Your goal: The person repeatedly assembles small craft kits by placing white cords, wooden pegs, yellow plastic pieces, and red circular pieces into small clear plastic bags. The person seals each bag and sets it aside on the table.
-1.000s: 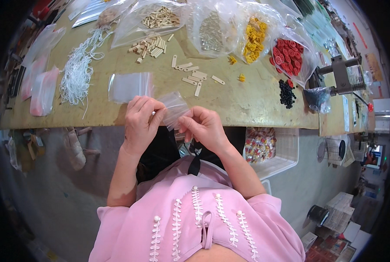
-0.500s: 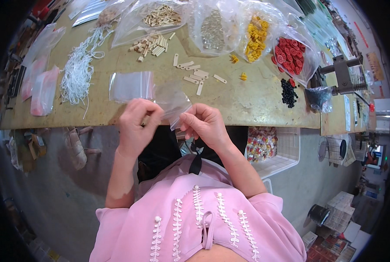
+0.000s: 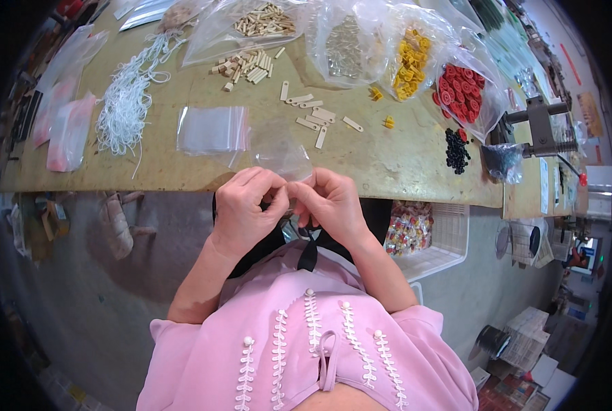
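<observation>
My left hand [image 3: 245, 209] and my right hand [image 3: 328, 203] meet at the near edge of the workbench [image 3: 395, 164]. Between their fingertips they pinch the lower edge of a small clear plastic bag [image 3: 280, 152], which stands up over the bench edge. What the bag holds is hidden by my fingers. A stack of empty clear zip bags [image 3: 211, 130] lies flat just beyond my left hand. Loose beige wooden pieces [image 3: 315, 116] are scattered on the bench beyond the bag.
Open bags of wooden pieces [image 3: 261, 19], silver parts [image 3: 347, 48], yellow parts [image 3: 410, 58] and red discs [image 3: 460, 92] line the far side. White cords [image 3: 129, 96] lie left, black beads [image 3: 454, 149] right. A white basket [image 3: 434, 236] sits below the bench.
Both hands have come closer together at the bag's lower edge, and the bag now stands more upright over the bench edge.
</observation>
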The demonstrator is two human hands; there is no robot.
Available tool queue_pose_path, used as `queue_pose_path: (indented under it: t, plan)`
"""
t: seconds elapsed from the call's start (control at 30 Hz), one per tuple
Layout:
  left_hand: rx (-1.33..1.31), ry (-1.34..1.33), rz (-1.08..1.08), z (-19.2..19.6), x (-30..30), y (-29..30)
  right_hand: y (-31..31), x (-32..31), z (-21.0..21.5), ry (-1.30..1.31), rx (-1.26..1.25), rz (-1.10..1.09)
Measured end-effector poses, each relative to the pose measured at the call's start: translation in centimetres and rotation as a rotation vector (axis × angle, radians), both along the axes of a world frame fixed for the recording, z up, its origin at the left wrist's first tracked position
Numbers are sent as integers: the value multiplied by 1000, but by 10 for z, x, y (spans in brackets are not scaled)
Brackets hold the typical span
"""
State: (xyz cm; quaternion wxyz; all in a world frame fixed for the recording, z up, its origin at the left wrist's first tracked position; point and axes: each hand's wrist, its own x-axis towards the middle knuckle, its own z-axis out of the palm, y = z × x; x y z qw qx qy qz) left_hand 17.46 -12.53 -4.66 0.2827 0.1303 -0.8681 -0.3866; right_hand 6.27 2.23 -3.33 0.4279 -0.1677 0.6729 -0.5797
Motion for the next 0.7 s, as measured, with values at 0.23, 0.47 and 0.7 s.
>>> queue_pose_path:
  t: [0.23,0.47,0.7]
  plan:
    - [-169,190,-67,0,0,-1,7,5,11,-6,-39,-35]
    - [-213,38,-266,17,15,-4,21,0,4,224,-139,-155]
    - [-213,60,-376,35,41,-10,32,8,45,1231,-208,366]
